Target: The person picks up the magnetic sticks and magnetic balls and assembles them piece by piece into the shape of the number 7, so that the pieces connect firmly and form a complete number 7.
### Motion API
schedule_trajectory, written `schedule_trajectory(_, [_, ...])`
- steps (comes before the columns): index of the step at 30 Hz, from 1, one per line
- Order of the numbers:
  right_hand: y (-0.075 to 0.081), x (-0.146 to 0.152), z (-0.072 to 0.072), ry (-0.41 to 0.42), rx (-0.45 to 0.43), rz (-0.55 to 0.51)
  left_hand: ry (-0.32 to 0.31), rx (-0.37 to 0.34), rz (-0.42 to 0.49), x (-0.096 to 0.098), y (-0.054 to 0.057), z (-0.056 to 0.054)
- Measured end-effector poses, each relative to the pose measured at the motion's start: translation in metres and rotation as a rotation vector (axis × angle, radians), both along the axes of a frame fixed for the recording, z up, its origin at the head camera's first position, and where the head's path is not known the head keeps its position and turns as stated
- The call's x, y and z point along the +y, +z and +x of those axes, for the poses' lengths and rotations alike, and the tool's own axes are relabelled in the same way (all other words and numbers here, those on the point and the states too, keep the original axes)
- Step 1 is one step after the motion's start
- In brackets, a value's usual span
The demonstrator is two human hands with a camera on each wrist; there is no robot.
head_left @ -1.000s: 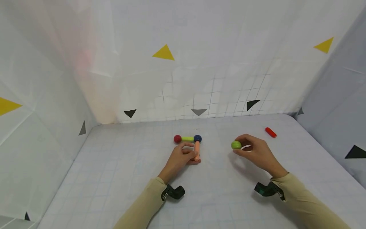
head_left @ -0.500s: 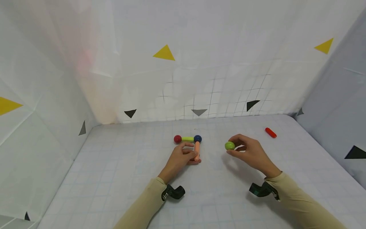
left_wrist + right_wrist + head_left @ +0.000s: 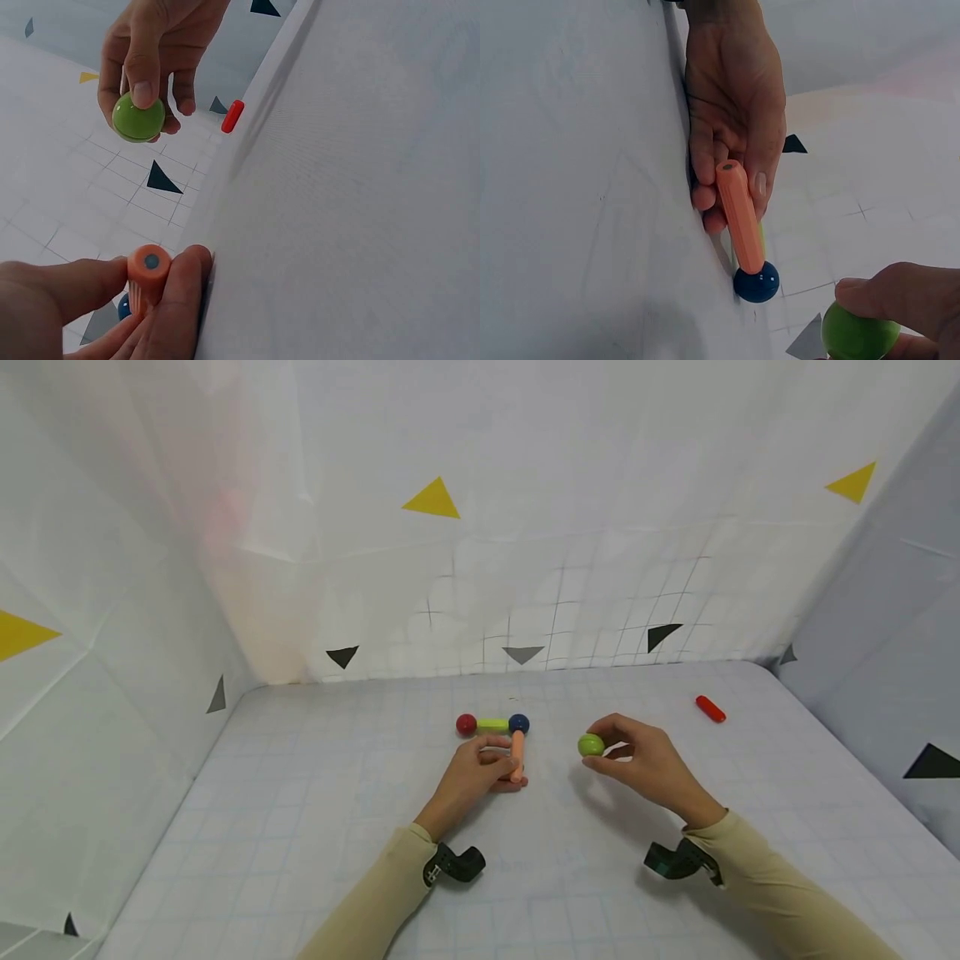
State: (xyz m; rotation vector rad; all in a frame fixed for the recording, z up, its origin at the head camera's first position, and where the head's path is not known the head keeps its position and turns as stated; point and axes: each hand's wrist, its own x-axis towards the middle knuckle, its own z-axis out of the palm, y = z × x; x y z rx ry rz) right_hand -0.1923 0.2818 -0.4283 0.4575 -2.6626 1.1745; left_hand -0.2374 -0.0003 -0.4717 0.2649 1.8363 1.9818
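My left hand [image 3: 472, 772] pinches an orange rod [image 3: 517, 752] between thumb and fingers, low over the table. The rod's far end meets a dark blue ball [image 3: 518, 723]; its near end, with a small grey disc [image 3: 151, 261] in it, faces the left wrist camera. From the blue ball a yellow-green rod [image 3: 492, 724] runs left to a red ball [image 3: 466, 724]. To the right, my right hand [image 3: 648, 760] holds a green ball [image 3: 591, 745] between thumb and fingertips, above the table and apart from the orange rod.
A loose red rod [image 3: 710, 708] lies at the back right of the white, faintly gridded table [image 3: 337, 860]. White sheet walls with yellow, black and grey triangles stand at the back and both sides.
My right hand has moved left with the green ball, nearer to the orange rod. My left hand and the joined pieces have stayed in place.
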Motion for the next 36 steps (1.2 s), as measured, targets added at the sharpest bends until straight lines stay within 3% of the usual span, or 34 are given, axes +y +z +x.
schedule_trajectory(23, [-0.003,-0.022,0.003,0.095,-0.007,-0.036,-0.012,0.033,-0.028,-0.003,-0.001,-0.002])
schedule_trajectory(36, [-0.008,-0.033,0.002,0.140,0.009,-0.034,-0.058,-0.002,0.080,-0.004,-0.002,-0.003])
